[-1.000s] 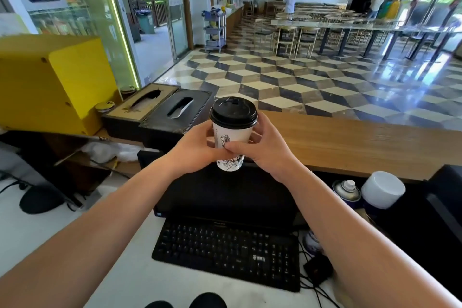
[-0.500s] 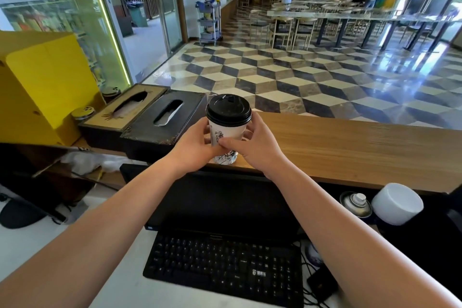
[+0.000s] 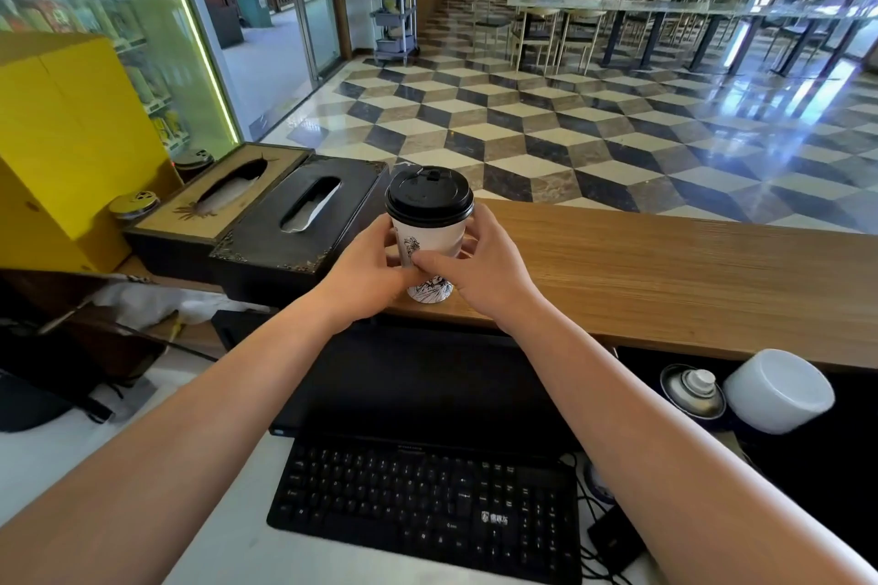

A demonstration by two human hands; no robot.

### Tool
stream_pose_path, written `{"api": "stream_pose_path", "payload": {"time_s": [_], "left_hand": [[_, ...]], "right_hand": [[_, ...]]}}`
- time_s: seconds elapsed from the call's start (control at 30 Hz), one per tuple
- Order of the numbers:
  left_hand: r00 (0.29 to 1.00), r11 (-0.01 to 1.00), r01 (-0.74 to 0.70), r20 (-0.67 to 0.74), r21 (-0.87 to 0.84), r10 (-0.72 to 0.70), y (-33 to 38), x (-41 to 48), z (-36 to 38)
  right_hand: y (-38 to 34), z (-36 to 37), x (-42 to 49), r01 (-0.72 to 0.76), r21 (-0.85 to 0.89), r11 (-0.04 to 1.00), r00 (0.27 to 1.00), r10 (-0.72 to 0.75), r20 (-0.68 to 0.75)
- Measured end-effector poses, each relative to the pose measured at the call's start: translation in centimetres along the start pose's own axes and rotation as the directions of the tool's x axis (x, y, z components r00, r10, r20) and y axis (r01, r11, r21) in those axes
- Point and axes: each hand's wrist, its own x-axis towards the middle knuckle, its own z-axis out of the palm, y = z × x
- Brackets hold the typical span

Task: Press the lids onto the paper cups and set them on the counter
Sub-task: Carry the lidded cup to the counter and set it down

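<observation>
Closest in, a black keyboard (image 3: 427,496) sits on the white desk between the two forearms, with a black monitor back (image 3: 427,375) rising just behind it. Off to the right of the right arm there's a spray can (image 3: 692,390) and a white tub (image 3: 779,390) lying tucked under the wooden ledge. Then the main bit: both hands are wrapped around a paper cup (image 3: 430,247) from either side, left hand (image 3: 366,271) and right hand (image 3: 484,266), fingers (image 3: 430,262) curled snug against the cup wall and meeting at the front, so it's a two-handed grip. The cup is upright with its base down on the near edge of the wooden tabletop (image 3: 665,271), printed with black line art, and the black lid (image 3: 429,196) looks seated flat on its rim. Just left of the left fingers is a dark tissue box (image 3: 294,223), a lighter tissue box (image 3: 223,200) beside that, then a yellow cabinet (image 3: 66,133). Beyond the fingers is checkered floor (image 3: 570,133).
</observation>
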Motion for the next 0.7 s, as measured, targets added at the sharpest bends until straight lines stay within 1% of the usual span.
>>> {"api": "stream_pose_path", "payload": {"time_s": [0.27,0.4,0.6,0.7], "left_hand": [[0.999,1.0,0.01,-0.031,-0.028,-0.011,0.5,-1.2,0.6],[0.998,0.999,0.024,-0.063,0.028,-0.023,0.8,-2.2,0.2],[0.988,0.985,0.122,-0.11,0.119,-0.109,1.9,-5.5,-0.1],[0.987,0.979,0.136,-0.104,0.154,-0.121,2.3,-7.4,-0.3]], "right_hand": [[-0.6,0.0,-1.0,-0.033,0.023,0.999,0.999,0.033,-0.025],[-1.0,-0.3,-2.5,-0.068,-0.005,0.998,0.997,0.067,-0.032],[-2.1,-0.9,-5.7,-0.102,-0.103,0.989,0.98,0.082,-0.179],[-2.7,-0.9,-7.7,-0.118,-0.121,0.986,0.973,0.091,-0.212]]}}
